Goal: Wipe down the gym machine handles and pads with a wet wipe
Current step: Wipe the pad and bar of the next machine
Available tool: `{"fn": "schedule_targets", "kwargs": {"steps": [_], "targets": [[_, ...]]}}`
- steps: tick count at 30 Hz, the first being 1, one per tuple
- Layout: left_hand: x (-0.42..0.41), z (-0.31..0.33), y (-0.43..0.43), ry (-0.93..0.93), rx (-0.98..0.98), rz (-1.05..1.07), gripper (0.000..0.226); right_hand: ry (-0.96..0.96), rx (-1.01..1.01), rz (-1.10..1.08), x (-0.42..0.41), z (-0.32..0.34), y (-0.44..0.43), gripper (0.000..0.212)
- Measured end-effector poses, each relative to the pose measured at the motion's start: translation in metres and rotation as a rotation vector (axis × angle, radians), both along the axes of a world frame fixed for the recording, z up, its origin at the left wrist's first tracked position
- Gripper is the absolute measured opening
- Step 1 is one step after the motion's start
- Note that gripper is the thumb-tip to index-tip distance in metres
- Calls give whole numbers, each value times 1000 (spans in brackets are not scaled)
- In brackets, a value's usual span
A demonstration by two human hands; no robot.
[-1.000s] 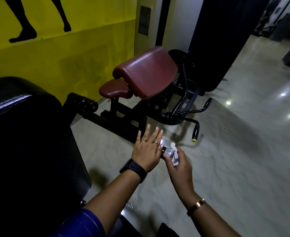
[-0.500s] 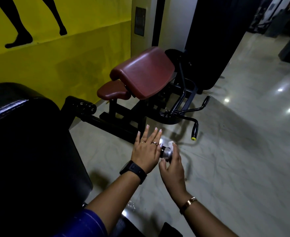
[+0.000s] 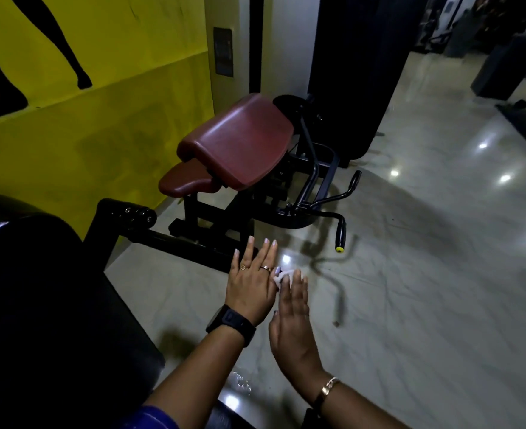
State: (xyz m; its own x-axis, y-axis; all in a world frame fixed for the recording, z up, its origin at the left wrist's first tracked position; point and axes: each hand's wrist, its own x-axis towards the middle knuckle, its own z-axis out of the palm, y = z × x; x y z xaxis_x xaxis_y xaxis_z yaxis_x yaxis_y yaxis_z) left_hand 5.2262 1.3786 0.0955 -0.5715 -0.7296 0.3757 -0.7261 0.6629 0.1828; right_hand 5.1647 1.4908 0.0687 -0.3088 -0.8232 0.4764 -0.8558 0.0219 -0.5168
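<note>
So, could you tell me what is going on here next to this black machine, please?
A person is cleaning gym equipment beside a large black pad. Their left hand, with a black watch and rings, is held flat with straight fingers. The right hand presses a crumpled white wet wipe against whatever sits between the two hands; that part is hidden. Nobody is touching the dark red padded bench beyond.
</note>
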Motion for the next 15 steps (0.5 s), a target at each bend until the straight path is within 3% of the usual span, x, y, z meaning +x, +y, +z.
{"fn": "schedule_targets", "kwargs": {"steps": [4, 10, 12, 15], "targets": [[1, 2, 1, -1, 16, 1, 54, 73, 40, 1, -22, 18, -15, 56], [0, 6, 3, -3, 37, 8, 52, -483, 105, -56, -36, 34, -13, 56], [1, 6, 4, 4, 29, 7, 52, -718, 112, -150, -33, 29, -11, 46], [1, 7, 5, 8, 39, 0, 52, -814, 56, -276, -22, 22, -6, 26]]}}
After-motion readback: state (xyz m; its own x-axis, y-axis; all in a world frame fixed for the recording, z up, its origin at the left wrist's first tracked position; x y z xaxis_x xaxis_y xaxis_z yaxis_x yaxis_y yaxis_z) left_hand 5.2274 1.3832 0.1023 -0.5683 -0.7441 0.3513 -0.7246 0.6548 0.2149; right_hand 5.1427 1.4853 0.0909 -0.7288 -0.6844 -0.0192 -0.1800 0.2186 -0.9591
